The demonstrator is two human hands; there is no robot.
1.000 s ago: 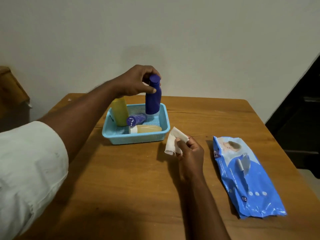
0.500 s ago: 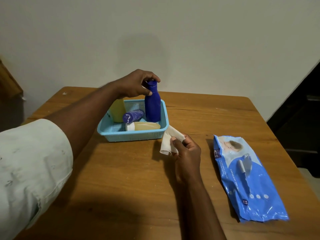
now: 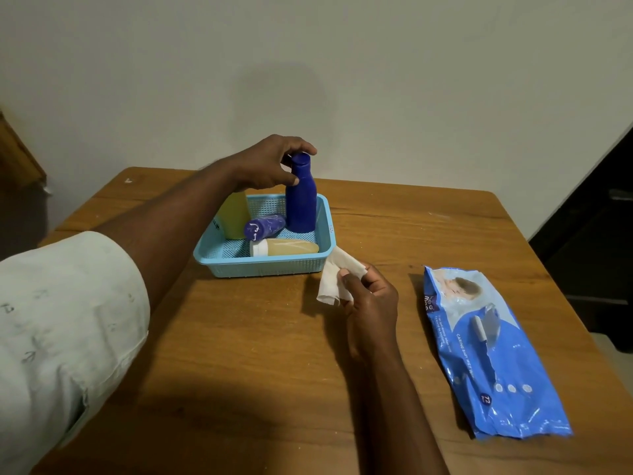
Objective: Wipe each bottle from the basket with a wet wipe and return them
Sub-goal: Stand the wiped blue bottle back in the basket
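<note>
A light blue plastic basket [image 3: 270, 267] sits on the wooden table. A tall dark blue bottle [image 3: 300, 204] stands upright in its right back corner, with my left hand [image 3: 270, 164] gripping it around the cap. Also inside are a yellow bottle [image 3: 234, 216] standing at the left, a small purple bottle [image 3: 263, 226] lying down, and a pale amber bottle with a white cap [image 3: 284, 247] lying along the front. My right hand [image 3: 371, 303] holds a crumpled white wet wipe [image 3: 334, 277] just right of the basket's front corner.
A blue pack of wet wipes [image 3: 493, 358] lies flat on the table at the right. The table's right edge [image 3: 561, 303] drops to a dark floor area. A plain wall stands behind the table, and a wooden object shows at the far left.
My left hand has lowered the dark blue bottle from above the basket down into its right back corner, where it now stands. My right hand and the wipe barely shifted.
</note>
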